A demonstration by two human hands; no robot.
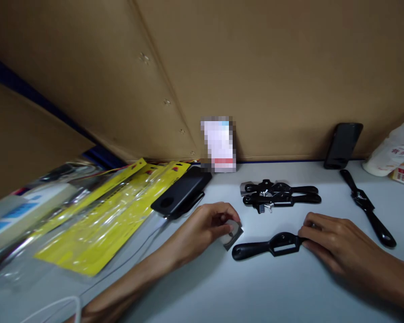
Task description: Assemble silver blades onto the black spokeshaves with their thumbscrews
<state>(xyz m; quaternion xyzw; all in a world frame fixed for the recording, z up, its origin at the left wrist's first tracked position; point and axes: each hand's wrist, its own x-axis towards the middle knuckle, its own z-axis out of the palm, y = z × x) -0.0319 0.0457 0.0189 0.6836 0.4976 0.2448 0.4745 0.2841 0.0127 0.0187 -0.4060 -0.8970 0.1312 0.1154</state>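
Observation:
My left hand [218,220] pinches a small flat metal blade [231,238] between thumb and fingers, a little above the table. Just right of it, a black spokeshave body [280,245] with a rectangular slot lies crosswise. Its right handle is in the closed fingers of my right hand [331,240], which cover most of that end. Behind them lie two more black spokeshave bodies [283,198] side by side, with small metal screws [268,207] and dark plates around them. Another spokeshave [365,204], with a metal part at its centre, rests at the far right.
Yellow plastic packaging sleeves [114,224] cover the left side, beside a black power bank [182,193] with a cable. A lit phone [220,146] and a dark phone [343,146] lean on the brown partition [272,80]. A white bottle [392,148] stands at right.

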